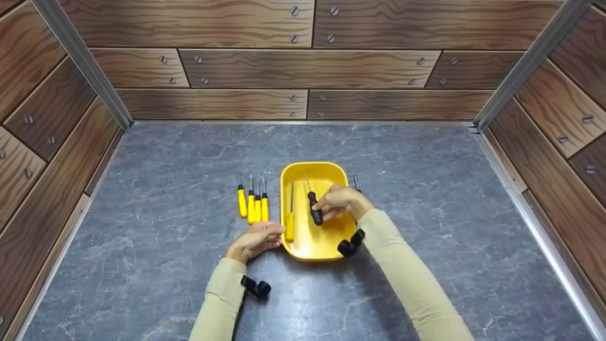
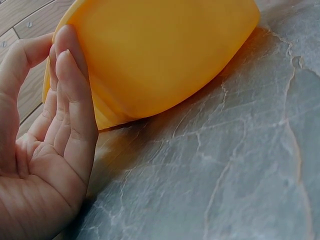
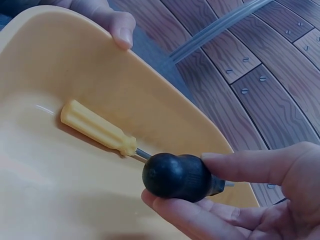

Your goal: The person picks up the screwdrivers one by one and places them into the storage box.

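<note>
Thumb and fingers of a person's right hand (image 1: 340,201) clamp a black screwdriver (image 1: 316,218) by its handle over a yellow tray (image 1: 315,258), shaft pointing away from the wrist, a grip seemingly chosen to steer the tool without touching its metal. The left hand (image 1: 255,240) pinches the tray's side near the corner, thumb at the rim and fingers against the outer wall, likely to stop it sliding. Just beside that thumb, inside the tray, a yellow screwdriver (image 1: 290,228) lies along the wall, a position that leaves space next to it. Beyond the left hand, four more screwdrivers (image 1: 251,207) lie side by side on the grey table (image 1: 165,213), handles nearest that hand, presumably for easy picking up. Past the right hand, outside the tray, another tool (image 1: 356,181) shows only partly, the rest hidden from view.
</note>
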`<action>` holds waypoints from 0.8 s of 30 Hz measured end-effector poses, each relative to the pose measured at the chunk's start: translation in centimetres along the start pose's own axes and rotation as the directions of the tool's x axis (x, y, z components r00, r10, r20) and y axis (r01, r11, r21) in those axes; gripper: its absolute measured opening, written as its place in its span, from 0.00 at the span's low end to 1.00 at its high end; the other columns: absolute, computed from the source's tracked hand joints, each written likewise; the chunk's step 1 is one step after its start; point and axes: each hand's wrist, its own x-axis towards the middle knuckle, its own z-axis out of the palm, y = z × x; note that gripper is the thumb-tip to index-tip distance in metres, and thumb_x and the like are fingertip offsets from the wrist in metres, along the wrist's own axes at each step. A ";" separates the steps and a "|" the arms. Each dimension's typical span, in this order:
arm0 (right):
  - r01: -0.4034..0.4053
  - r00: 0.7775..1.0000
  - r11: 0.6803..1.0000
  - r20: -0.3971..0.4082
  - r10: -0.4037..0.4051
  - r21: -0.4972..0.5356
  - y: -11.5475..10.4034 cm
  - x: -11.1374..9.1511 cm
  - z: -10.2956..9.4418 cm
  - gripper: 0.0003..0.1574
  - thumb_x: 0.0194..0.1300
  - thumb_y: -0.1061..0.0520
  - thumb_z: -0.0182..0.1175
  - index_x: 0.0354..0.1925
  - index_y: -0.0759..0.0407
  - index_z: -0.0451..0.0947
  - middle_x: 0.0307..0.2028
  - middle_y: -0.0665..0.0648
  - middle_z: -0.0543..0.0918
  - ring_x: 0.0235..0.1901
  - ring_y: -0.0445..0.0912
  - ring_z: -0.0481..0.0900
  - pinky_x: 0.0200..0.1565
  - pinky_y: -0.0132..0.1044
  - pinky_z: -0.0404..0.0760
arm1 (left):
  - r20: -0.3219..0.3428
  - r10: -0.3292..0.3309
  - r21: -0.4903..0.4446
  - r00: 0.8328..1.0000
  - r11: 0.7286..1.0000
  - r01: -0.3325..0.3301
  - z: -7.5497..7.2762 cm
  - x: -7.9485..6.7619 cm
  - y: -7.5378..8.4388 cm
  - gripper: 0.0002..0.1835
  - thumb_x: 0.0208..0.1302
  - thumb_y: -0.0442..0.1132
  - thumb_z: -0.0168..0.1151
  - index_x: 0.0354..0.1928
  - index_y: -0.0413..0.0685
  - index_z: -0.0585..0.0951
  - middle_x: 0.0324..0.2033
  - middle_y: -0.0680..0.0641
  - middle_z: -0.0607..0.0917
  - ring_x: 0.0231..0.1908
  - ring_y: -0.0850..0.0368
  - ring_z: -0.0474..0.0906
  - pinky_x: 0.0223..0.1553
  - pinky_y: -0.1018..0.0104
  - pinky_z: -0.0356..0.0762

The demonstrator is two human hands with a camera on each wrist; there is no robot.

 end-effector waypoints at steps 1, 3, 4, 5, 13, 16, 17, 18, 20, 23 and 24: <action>-0.003 1.000 1.000 -0.002 0.003 -0.001 -0.1 0.1 0.1 0.03 0.60 0.65 0.62 0.30 0.65 0.78 0.19 0.54 0.84 0.21 0.41 0.85 0.29 0.31 0.86 | 0.002 0.000 0.003 1.000 1.000 0.000 0.0 0.0 0.0 0.03 0.63 0.35 0.57 0.32 0.48 0.79 0.24 0.56 0.84 0.24 0.66 0.77 0.33 0.76 0.79; -0.007 1.000 1.000 -0.006 0.007 -0.004 -0.2 0.2 0.3 0.03 0.60 0.65 0.62 0.32 0.66 0.78 0.19 0.54 0.84 0.21 0.41 0.85 0.28 0.31 0.86 | 0.003 -0.003 0.008 1.000 1.000 0.003 -0.1 0.0 0.1 0.03 0.63 0.35 0.58 0.32 0.49 0.79 0.25 0.56 0.84 0.24 0.66 0.78 0.34 0.76 0.79; -0.007 1.000 1.000 -0.005 0.007 -0.002 -0.3 0.3 0.5 0.03 0.60 0.66 0.62 0.32 0.66 0.78 0.19 0.54 0.84 0.21 0.41 0.85 0.28 0.31 0.86 | 0.004 -0.004 0.009 1.000 1.000 0.004 -0.1 0.0 0.1 0.03 0.63 0.35 0.58 0.32 0.49 0.79 0.25 0.56 0.84 0.24 0.66 0.78 0.34 0.76 0.79; -0.006 1.000 1.000 -0.007 0.006 -0.003 -0.3 0.3 0.6 0.03 0.59 0.66 0.62 0.32 0.67 0.78 0.19 0.54 0.84 0.20 0.41 0.85 0.28 0.31 0.86 | 0.005 -0.006 0.011 1.000 1.000 0.006 -0.1 0.0 0.1 0.03 0.63 0.36 0.58 0.32 0.49 0.80 0.25 0.56 0.85 0.25 0.66 0.78 0.34 0.76 0.79; -0.014 1.000 1.000 -0.006 0.014 0.000 -0.4 0.7 1.3 0.11 0.59 0.66 0.63 0.40 0.73 0.78 0.32 0.66 0.87 0.22 0.43 0.85 0.31 0.32 0.87 | 0.008 -0.016 0.013 1.000 1.000 0.016 -0.1 0.0 0.1 0.02 0.62 0.37 0.61 0.31 0.50 0.80 0.26 0.56 0.85 0.26 0.66 0.78 0.35 0.75 0.79; -0.018 1.000 1.000 -0.001 0.018 0.009 -0.3 0.9 1.5 0.18 0.59 0.66 0.62 0.46 0.77 0.76 0.44 0.73 0.84 0.23 0.43 0.86 0.33 0.33 0.87 | 0.015 -0.015 0.012 1.000 1.000 0.014 -0.2 0.0 0.1 0.02 0.62 0.37 0.61 0.32 0.49 0.80 0.26 0.56 0.85 0.26 0.66 0.78 0.35 0.76 0.79; -0.020 1.000 1.000 0.001 0.020 0.010 -0.3 0.9 1.6 0.18 0.59 0.66 0.62 0.47 0.77 0.75 0.45 0.74 0.83 0.23 0.43 0.86 0.33 0.33 0.87 | 0.016 -0.015 0.011 1.000 1.000 0.015 -0.2 0.0 0.1 0.02 0.62 0.37 0.61 0.32 0.49 0.80 0.26 0.56 0.85 0.26 0.66 0.78 0.35 0.76 0.79; -0.020 1.000 1.000 0.003 0.019 0.012 -0.3 1.0 1.6 0.19 0.60 0.66 0.62 0.47 0.77 0.75 0.45 0.73 0.83 0.23 0.44 0.86 0.33 0.33 0.87 | 0.017 -0.015 0.010 1.000 1.000 0.015 -0.2 0.0 0.1 0.02 0.62 0.37 0.61 0.32 0.48 0.80 0.26 0.56 0.85 0.26 0.66 0.78 0.35 0.76 0.79; -0.020 1.000 1.000 0.001 0.020 0.018 -0.2 1.1 1.8 0.18 0.59 0.66 0.62 0.46 0.77 0.75 0.40 0.71 0.86 0.23 0.44 0.86 0.34 0.33 0.87 | 0.018 -0.016 0.007 1.000 1.000 0.015 -0.2 0.0 0.1 0.02 0.62 0.37 0.61 0.32 0.48 0.80 0.26 0.56 0.85 0.26 0.66 0.78 0.35 0.76 0.79; -0.024 1.000 0.999 0.002 0.024 0.032 -0.2 1.3 1.9 0.17 0.60 0.67 0.61 0.46 0.77 0.75 0.30 0.64 0.88 0.22 0.44 0.86 0.34 0.34 0.88 | 0.018 -0.013 0.001 1.000 1.000 0.013 -0.2 0.0 0.1 0.02 0.63 0.36 0.60 0.32 0.48 0.80 0.24 0.56 0.85 0.25 0.66 0.78 0.34 0.76 0.79; -0.025 1.000 0.999 0.001 0.025 0.039 -0.1 1.4 2.0 0.17 0.60 0.67 0.61 0.46 0.77 0.75 0.28 0.62 0.87 0.22 0.44 0.86 0.34 0.34 0.88 | 0.019 -0.010 0.000 1.000 1.000 0.010 -0.2 0.0 0.0 0.03 0.63 0.36 0.59 0.32 0.48 0.80 0.24 0.56 0.85 0.24 0.66 0.78 0.34 0.76 0.79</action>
